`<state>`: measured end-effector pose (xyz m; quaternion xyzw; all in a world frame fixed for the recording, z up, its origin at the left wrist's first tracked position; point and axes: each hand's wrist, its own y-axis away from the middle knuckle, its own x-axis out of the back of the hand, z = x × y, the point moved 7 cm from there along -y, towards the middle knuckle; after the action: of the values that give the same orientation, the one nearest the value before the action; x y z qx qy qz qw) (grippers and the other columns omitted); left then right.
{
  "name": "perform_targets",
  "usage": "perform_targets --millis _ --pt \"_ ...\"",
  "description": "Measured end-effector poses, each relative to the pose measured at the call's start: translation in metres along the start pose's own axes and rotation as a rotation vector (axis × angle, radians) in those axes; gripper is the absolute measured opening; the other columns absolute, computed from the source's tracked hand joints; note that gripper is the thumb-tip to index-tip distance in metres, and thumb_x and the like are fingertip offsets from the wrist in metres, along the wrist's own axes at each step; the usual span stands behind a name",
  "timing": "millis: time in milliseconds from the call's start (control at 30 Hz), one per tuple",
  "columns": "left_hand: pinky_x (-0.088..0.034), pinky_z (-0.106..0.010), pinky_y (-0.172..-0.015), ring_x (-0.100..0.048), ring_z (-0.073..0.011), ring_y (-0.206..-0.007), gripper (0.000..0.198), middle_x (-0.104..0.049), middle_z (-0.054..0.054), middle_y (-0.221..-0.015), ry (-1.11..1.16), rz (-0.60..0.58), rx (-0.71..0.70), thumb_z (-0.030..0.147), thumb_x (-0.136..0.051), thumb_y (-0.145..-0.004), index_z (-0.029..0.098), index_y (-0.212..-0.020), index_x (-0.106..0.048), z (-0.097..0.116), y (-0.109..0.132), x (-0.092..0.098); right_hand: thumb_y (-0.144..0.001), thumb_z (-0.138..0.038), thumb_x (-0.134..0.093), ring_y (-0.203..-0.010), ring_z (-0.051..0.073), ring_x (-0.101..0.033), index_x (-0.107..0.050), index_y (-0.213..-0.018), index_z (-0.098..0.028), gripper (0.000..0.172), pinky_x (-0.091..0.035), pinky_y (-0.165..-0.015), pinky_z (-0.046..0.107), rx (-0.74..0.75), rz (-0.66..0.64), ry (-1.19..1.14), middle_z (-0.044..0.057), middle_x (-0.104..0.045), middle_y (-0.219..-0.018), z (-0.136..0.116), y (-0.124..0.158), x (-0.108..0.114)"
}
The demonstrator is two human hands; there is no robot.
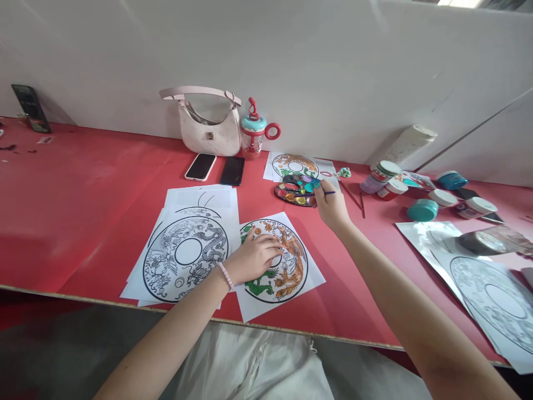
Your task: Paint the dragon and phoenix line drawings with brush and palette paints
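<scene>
R hand [331, 206] fingers pinched brush [330, 193] at palette [291, 195] just beyond them; L hand [255, 257] fingers lay open, flat on colored sheet [293, 280] beneath.

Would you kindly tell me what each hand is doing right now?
Left hand: open, resting on the coloured sheet.
Right hand: closed on a paintbrush at the palette.

left hand [254, 256]: laid flat on the half-coloured sheet [291, 272], which is pinned to the red surface [83, 211]
right hand [331, 208]: closed round a thin brush [328, 193], held at the paint palette [296, 191] further back
uncoloured sheets [183, 250]: stacked just left of the coloured one, edges overlapped
back row: two phones [200, 166] laid side by side, pink bag [208, 125] set against the wall
far right: paint jars [385, 175] grouped together
</scene>
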<state>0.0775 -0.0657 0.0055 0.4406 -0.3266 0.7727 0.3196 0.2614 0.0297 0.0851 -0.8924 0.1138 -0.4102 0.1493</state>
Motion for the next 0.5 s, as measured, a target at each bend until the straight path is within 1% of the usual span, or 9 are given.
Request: perform_targets --millis 67,133,200,267,367,433,500 --pt "-0.008 -0.052 -0.112 -0.043 -0.0197 -0.126 0.027 -0.061 -0.002 -0.124 -0.003 -0.007 0.0 0.015 -0.044 -0.093 0.022 -0.113 -0.061 0.0 0.0 -0.001 -0.084 -0.022 -0.037 -0.047 0.015 -0.047 -0.029 -0.062 -0.025 0.023 -0.032 -0.049 0.026 -0.008 0.012 0.033 0.0 -0.055 -0.052 0.001 0.0 0.001" --pt "-0.008 -0.052 -0.113 -0.043 -0.0192 -0.126 0.027 -0.061 -0.001 -0.124 -0.007 -0.016 0.001 0.014 -0.045 -0.092 0.023 -0.113 -0.061 0.0 0.0 -0.001 -0.083 -0.022 -0.038 -0.045 0.014 -0.043 -0.029 -0.061 -0.025 0.024 -0.03 -0.047 0.026 -0.017 0.03 0.042 -0.001 -0.052 -0.049 0.003 0.001 0.004" --pt "-0.007 -0.052 -0.114 -0.043 -0.0187 -0.126 0.028 -0.06 -0.001 -0.124 -0.008 -0.022 0.005 0.014 -0.045 -0.092 0.023 -0.113 -0.06 -0.001 0.0 -0.001 -0.085 -0.025 -0.038 -0.044 0.014 -0.043 -0.031 -0.061 -0.024 0.025 -0.031 -0.047 0.026 -0.021 0.039 -0.039 -0.002 -0.05 -0.048 0.003 0.005 0.007" --pt "-0.006 -0.052 -0.114 -0.043 -0.0186 -0.127 0.029 -0.06 -0.001 -0.125 -0.002 -0.024 0.007 0.013 -0.044 -0.092 0.024 -0.113 -0.06 -0.001 0.0 -0.001 -0.087 -0.03 -0.038 -0.045 0.014 -0.046 -0.036 -0.063 -0.024 0.025 -0.035 -0.048 0.026 -0.02 0.049 -0.189 -0.002 -0.052 -0.05 0.0 0.014 0.014" --pt "-0.006 -0.05 -0.115 -0.043 -0.0183 -0.125 0.03 -0.059 0.0 -0.126 0.001 -0.026 0.009 0.012 -0.042 -0.091 0.024 -0.112 -0.06 -0.001 0.0 0.0 -0.089 -0.038 -0.039 -0.049 0.015 -0.052 -0.049 -0.072 -0.023 0.025 -0.041 -0.051 0.029 -0.027 0.087 -0.42 0.0 -0.057 -0.055 -0.007 0.046 0.032" --pt "-0.006 -0.049 -0.116 -0.043 -0.0181 -0.125 0.031 -0.059 0.0 -0.126 -0.006 -0.025 0.004 0.011 -0.041 -0.091 0.024 -0.112 -0.06 -0.001 0.0 0.0 -0.09 -0.04 -0.042 -0.052 0.016 -0.055 -0.054 -0.072 -0.022 0.028 -0.042 -0.052 0.03 -0.052 0.118 -0.49 0.002 -0.06 -0.059 -0.01 0.079 0.046" --pt "-0.006 -0.049 -0.116 -0.043 -0.0182 -0.125 0.031 -0.059 0.0 -0.126 -0.013 -0.02 -0.007 0.01 -0.042 -0.09 0.023 -0.112 -0.06 0.001 -0.001 0.0 -0.089 -0.039 -0.047 -0.053 0.017 -0.055 -0.057 -0.069 -0.022 0.028 -0.042 -0.052 0.032 -0.096 0.183 -0.509 0.002 -0.059 -0.058 -0.01 0.117 0.06"
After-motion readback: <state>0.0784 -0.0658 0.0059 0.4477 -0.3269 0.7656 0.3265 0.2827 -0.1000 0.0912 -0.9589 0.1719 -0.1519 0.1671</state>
